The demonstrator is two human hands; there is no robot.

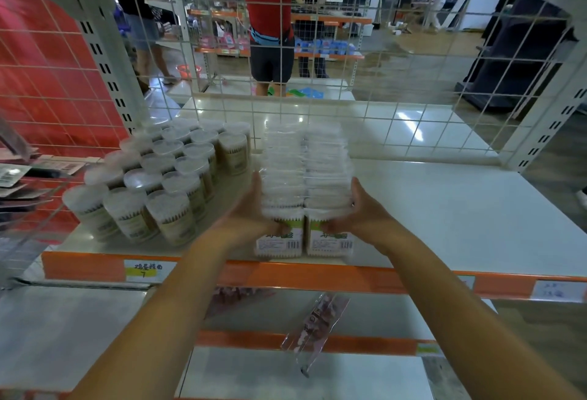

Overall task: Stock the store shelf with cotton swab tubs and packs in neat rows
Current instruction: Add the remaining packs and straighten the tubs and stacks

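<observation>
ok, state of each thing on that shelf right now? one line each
round tubs: upright, lids on, packed in rows on the shelf's left part
rectangular packs: two rows side by side, running front to back
left hand: pressing the left side of the pack rows
right hand: pressing the right side
shelf: bare to the right of the packs

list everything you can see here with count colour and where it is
round clear plastic cotton swab tubs: many, white lids, tan swabs, packed in rows on shelf left
rectangular clear cotton swab packs: two rows, white with green labels, shelf middle
white metal shelf board: one, orange front edge, right part bare
white wire grid back panel: one, behind shelf
clear packet with pink contents: one, hanging below the shelf
left hand: presses pack rows' left side
right hand: presses pack rows' right side
</observation>
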